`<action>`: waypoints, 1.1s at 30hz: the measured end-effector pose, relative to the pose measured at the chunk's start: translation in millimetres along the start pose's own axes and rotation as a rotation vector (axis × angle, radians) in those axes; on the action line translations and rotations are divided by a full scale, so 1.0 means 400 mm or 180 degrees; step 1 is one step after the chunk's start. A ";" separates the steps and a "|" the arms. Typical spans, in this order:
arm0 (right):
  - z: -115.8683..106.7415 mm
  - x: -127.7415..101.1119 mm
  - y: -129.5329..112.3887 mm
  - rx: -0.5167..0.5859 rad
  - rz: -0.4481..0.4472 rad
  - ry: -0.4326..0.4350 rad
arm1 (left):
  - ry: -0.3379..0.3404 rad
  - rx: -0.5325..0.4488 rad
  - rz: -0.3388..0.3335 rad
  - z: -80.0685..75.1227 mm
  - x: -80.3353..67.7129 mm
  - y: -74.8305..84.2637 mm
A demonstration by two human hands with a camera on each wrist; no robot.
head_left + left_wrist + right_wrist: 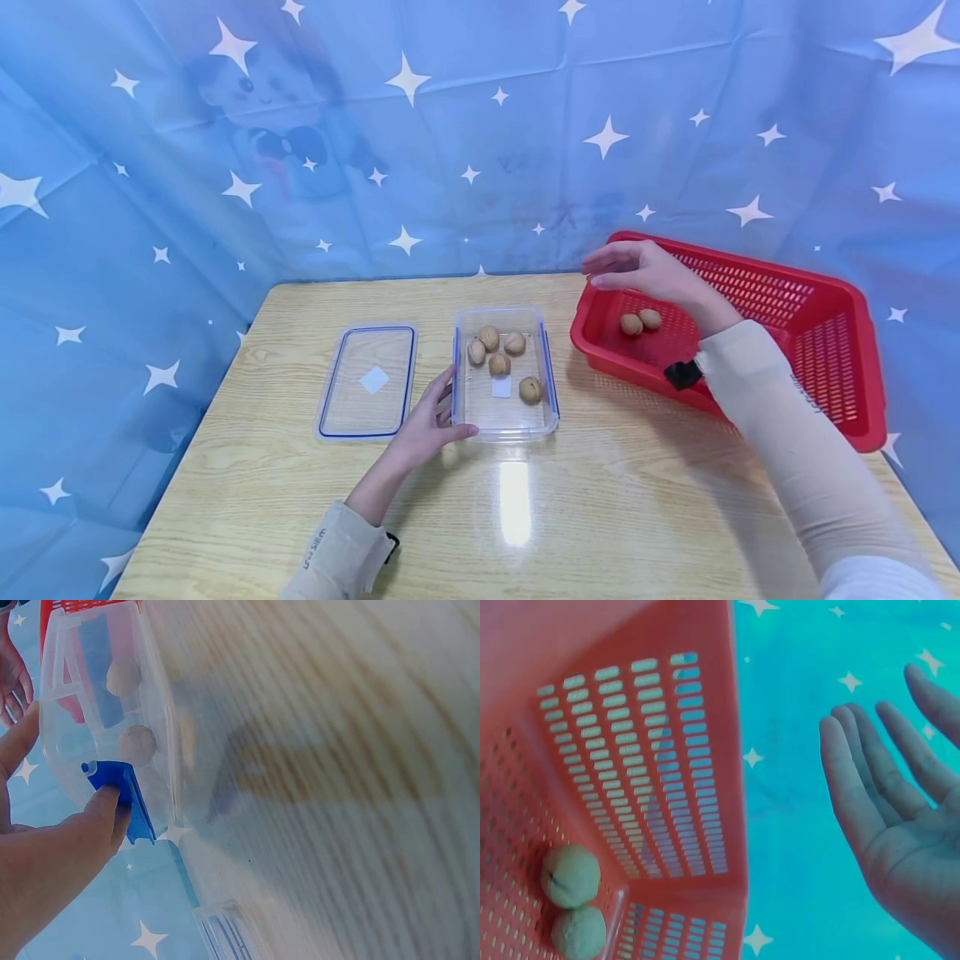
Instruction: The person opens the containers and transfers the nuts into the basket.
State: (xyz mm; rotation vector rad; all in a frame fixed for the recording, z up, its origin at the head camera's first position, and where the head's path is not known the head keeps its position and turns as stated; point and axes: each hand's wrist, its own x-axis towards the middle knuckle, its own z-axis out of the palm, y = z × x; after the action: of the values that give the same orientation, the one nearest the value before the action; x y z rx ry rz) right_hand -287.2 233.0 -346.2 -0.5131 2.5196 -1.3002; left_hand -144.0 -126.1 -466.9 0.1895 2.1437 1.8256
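A clear plastic container (507,419) stands mid-table with several walnuts (499,363) inside. My left hand (438,412) rests against its left side, fingers lying straight along the wall and thumb at the front corner. In the left wrist view the thumb (105,814) presses on the container's blue clip (124,796), and a walnut (137,744) shows through the wall. My right hand (637,271) hovers open and empty over the left rim of a red basket (825,333). Two walnuts (640,322) lie in the basket's corner. The right wrist view shows the bare palm (900,817) and both walnuts (571,875).
The container's clear lid (367,381), edged in blue, lies flat on the wooden table (600,517) just left of my left hand. A blue star-printed cloth (450,150) hangs behind and around the table.
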 end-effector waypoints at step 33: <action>0.211 0.035 -0.020 0.0484 -0.0646 -0.0701 | 0.0010 0.0077 0.0001 0.000 0.002 -0.002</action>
State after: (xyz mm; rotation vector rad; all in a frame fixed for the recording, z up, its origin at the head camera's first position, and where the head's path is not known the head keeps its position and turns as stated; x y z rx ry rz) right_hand -266.0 161.2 -388.1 -0.8451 2.2161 -1.4059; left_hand -144.7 -126.2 -467.7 0.1929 2.1689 1.8019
